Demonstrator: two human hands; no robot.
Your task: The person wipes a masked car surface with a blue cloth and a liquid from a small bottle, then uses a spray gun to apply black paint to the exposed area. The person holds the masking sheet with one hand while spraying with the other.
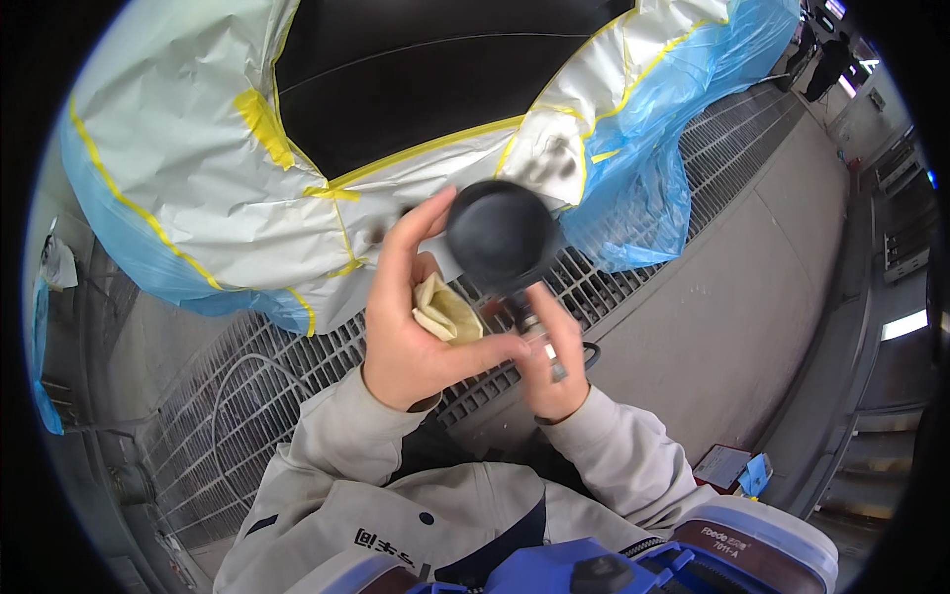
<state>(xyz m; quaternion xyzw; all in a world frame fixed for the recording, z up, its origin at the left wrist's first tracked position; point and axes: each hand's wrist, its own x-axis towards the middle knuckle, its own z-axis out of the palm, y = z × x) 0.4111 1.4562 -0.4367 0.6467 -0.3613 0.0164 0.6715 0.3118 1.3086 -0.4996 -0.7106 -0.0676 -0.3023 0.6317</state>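
Note:
My left hand (411, 317) is raised in front of me with a folded yellowish cloth (445, 312) tucked in the palm, and its fingers reach the black round cup (500, 236) of a spray gun. My right hand (552, 361) grips the spray gun's metal body (539, 337) just below the cup. Beyond the hands lies a black car panel (416, 79) framed by white masking paper (188, 139), yellow tape (259, 124) and blue plastic film (643, 188).
A metal floor grating (247, 396) runs under me, with a thin hose (223, 391) curving across it. Grey concrete floor (732, 297) lies to the right. A small red-and-white box (720, 463) sits low right. A blue and white unit (693, 554) is at my waist.

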